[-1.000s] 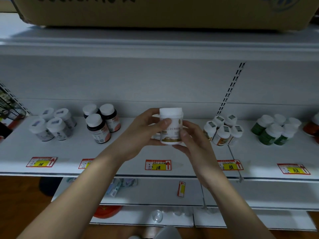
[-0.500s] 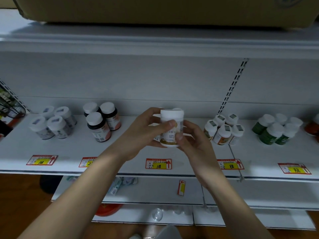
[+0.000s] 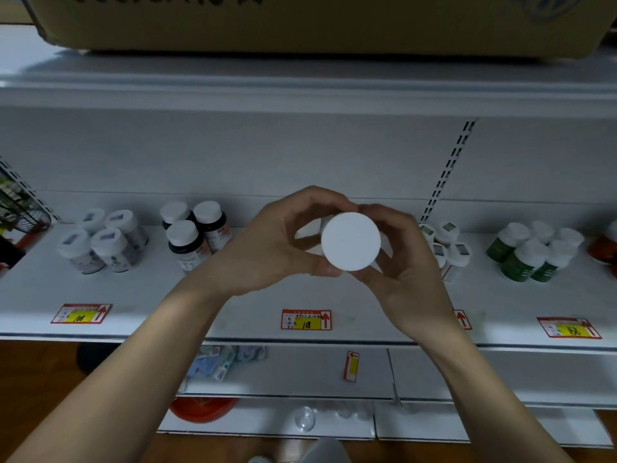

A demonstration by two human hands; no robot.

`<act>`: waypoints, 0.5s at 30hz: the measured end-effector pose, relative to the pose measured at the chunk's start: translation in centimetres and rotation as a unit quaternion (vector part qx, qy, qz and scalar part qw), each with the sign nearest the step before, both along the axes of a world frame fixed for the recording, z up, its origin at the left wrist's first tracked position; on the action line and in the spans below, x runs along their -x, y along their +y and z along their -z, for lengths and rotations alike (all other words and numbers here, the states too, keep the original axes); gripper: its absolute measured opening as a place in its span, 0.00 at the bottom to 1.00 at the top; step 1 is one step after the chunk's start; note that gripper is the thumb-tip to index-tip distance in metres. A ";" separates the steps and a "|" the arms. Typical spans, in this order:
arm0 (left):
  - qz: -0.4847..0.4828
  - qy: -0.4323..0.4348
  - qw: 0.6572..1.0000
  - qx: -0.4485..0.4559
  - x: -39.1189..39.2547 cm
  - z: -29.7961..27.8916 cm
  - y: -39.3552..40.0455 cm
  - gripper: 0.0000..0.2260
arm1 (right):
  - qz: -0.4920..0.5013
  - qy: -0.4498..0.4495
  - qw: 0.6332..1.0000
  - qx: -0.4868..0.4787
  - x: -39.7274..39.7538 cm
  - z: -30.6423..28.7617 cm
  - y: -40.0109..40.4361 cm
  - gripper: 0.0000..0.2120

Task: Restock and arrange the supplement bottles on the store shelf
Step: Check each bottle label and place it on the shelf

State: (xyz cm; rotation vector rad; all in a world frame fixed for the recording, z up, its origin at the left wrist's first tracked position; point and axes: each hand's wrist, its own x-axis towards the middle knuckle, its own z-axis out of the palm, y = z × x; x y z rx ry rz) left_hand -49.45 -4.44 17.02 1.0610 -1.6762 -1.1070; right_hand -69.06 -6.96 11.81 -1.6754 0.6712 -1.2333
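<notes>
I hold a white supplement bottle (image 3: 350, 241) in front of the white shelf (image 3: 253, 315), tipped so its round white cap faces me and its label is hidden. My left hand (image 3: 267, 248) grips it from the left with curled fingers and thumb. My right hand (image 3: 405, 262) grips it from the right. The bottle hangs above the shelf's middle section, over the price tag marked 118 (image 3: 306, 319). Part of another white bottle (image 3: 309, 233) shows behind my left fingers.
On the shelf stand several grey-labelled bottles (image 3: 100, 243) at left, three dark bottles (image 3: 193, 233), several small white bottles (image 3: 447, 252) behind my right hand, green bottles (image 3: 531, 255) at right. A cardboard box (image 3: 300, 21) sits on the shelf above. Lower shelves hold loose items.
The bottle has tilted from upright, label showing, to cap facing me. Both hands kept hold and stayed in the same spot over the shelf's middle.
</notes>
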 end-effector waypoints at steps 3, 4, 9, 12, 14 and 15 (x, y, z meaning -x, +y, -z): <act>0.003 -0.002 1.000 0.023 0.2 -0.4 -0.1 0.28 | 0.001 -0.005 1.000 0.024 0.1 -0.6 -0.1 0.37; 0.002 -0.002 1.000 0.025 0.2 -0.5 -0.1 0.28 | 0.002 -0.003 1.000 0.026 0.1 -0.8 -0.2 0.37; 0.004 0.006 1.000 0.006 0.4 -0.6 -0.2 0.28 | -0.004 0.006 1.000 0.027 0.4 -0.8 -0.4 0.38; 0.012 -0.003 1.000 -0.007 0.3 -0.4 -0.5 0.28 | -0.011 0.009 1.000 0.007 0.7 -0.6 -0.6 0.32; 0.011 -0.020 1.000 -0.012 0.4 -0.3 -0.9 0.29 | -0.016 0.024 1.000 -0.011 0.9 -0.7 -0.8 0.28; 0.007 -0.022 1.000 -0.020 0.4 -0.2 -1.1 0.29 | -0.017 0.035 0.999 -0.022 1.0 -0.7 -1.0 0.28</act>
